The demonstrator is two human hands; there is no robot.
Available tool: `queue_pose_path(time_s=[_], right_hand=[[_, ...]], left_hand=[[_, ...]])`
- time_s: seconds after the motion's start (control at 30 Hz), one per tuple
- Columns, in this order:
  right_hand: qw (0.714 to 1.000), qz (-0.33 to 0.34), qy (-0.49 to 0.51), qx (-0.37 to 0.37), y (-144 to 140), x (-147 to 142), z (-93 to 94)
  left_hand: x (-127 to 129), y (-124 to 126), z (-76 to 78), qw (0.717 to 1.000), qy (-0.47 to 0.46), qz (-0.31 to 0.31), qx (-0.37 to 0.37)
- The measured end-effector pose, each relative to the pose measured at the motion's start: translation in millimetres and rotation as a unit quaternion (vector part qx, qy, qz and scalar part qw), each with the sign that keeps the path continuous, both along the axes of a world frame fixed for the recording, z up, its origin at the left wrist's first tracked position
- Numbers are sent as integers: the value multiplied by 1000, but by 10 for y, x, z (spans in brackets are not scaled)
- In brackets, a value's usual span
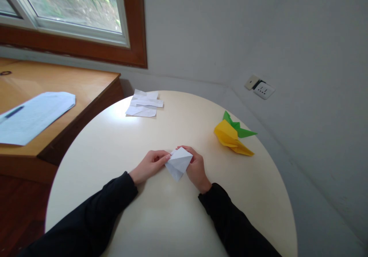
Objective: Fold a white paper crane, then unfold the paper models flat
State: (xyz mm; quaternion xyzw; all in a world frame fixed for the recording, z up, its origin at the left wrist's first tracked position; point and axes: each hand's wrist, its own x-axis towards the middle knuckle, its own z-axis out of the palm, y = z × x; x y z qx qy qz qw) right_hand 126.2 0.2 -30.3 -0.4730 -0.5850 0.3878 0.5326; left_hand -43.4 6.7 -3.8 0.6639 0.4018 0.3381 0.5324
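A small piece of folded white paper point(178, 164) is held between my two hands just above the round table. Its creases make a kite-like shape with a point toward me. My left hand point(152, 164) pinches its left edge between thumb and fingers. On the other side, my right hand point(197, 168) grips the right edge, with most of its fingers hidden behind the paper.
The round cream table point(161, 222) carries white paper pieces point(143, 104) at its far left. Folded yellow paper point(227, 134) and green paper point(244, 132) lie at the right. A wooden desk point(86, 81) with papers point(43, 113) and a pen point(14, 112) stands left.
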Motion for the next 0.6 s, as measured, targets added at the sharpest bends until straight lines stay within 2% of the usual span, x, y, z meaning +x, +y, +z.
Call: queue_pose_path(time_s=[0.07, 0.17, 0.3, 0.4, 0.6], right_hand=[[1000, -1, -11, 14, -6, 7, 9], [996, -5, -47, 75, -23, 22, 43], [988, 50, -74, 125, -55, 29, 103], [990, 64, -51, 114, -72, 18, 116], [997, 61, 13, 45, -81, 0, 96]], left_hand=[[5, -1, -2, 1000, 3, 1, -3], [11, -6, -3, 1000, 9, 2, -7], [3, -13, 24, 1000, 15, 1, -2], [-7, -17, 36, 1000, 10, -11, -7], [-20, -15, 2, 999, -3, -21, -28]])
